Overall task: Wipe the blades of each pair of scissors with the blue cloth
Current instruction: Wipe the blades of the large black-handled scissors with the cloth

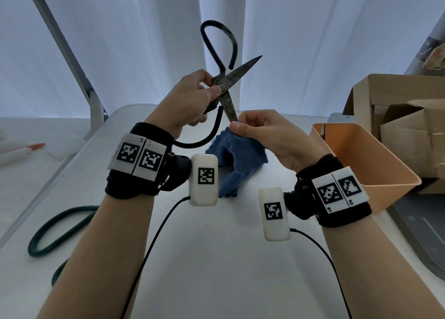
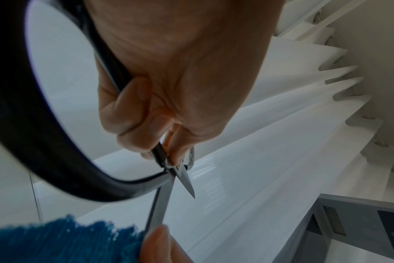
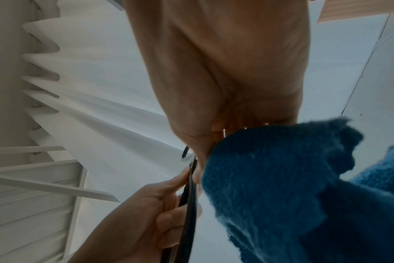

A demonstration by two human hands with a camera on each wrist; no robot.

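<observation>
A large pair of black-handled scissors (image 1: 227,87) is held up over the table with its dull blades spread wide. My left hand (image 1: 192,97) grips it at the pivot and lower handle loop; in the left wrist view the fingers (image 2: 128,113) curl round the handle (image 2: 34,151). One blade points up right, the other slants down to my right hand (image 1: 255,131). That hand pinches the blue cloth (image 1: 238,155) round the lower blade's tip. The cloth (image 3: 292,186) hangs down to the table. The blade tip itself is hidden inside the pinch.
A green-handled pair of scissors (image 1: 48,234) lies at the table's left edge. An orange plastic bin (image 1: 366,159) stands at the right, with cardboard boxes (image 1: 397,107) behind it. White curtains hang behind the grey table (image 1: 216,258). A marker (image 1: 21,151) lies far left.
</observation>
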